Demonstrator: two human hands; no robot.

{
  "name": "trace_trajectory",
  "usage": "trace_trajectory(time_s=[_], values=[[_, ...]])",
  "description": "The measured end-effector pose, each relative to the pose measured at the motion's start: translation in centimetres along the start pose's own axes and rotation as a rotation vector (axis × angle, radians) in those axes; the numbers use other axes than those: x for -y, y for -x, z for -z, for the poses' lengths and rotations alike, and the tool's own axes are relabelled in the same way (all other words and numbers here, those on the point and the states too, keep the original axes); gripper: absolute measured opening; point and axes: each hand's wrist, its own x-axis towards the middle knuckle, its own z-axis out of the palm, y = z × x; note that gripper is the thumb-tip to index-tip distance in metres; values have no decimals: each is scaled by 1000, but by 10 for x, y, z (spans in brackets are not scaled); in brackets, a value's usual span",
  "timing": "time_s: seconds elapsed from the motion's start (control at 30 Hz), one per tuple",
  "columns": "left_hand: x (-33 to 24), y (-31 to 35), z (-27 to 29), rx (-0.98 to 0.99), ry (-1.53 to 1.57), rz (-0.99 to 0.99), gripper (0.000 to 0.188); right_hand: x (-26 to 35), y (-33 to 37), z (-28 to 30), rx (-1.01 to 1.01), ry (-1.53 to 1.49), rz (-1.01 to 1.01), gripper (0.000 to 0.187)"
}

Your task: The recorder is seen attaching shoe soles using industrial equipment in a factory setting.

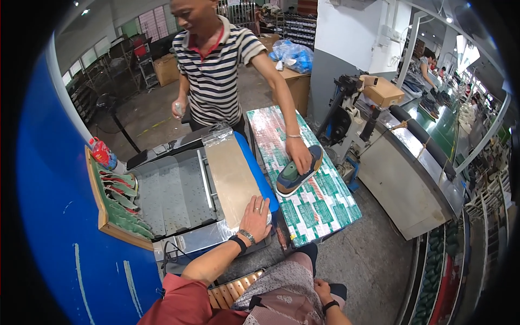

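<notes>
The left hand (254,220) lies open, palm down, on the near right corner of the panel (230,172), seemingly for support; the right hand (323,291) rests by the knee (338,291), its hold I can't tell; mid-table (331,214), a co-worker's hand (299,154) perhaps steadies the shoe (283,187)

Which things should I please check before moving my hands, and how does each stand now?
1. Left hand resting at the near end of the tan board: ok.
2. Right hand away from the board, low by the knees: ok.
3. Right hand empty: cannot tell, palm hidden.
4. Shoe free of the co-worker's hand: not ok, fingers touch it.
5. Green pieces gathered along the wooden frame: ok.
</notes>
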Motion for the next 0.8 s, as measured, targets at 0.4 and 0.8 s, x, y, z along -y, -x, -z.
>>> trace_trajectory(time_s=[0.4, 0.8], values=[[-2, -2, -3, 31, -39, 6, 88, 24, 17, 11, -14, -6, 16, 38], [4, -3, -17, -30, -16, -15, 85, 22, 10, 9, -50, -4, 7, 37]])
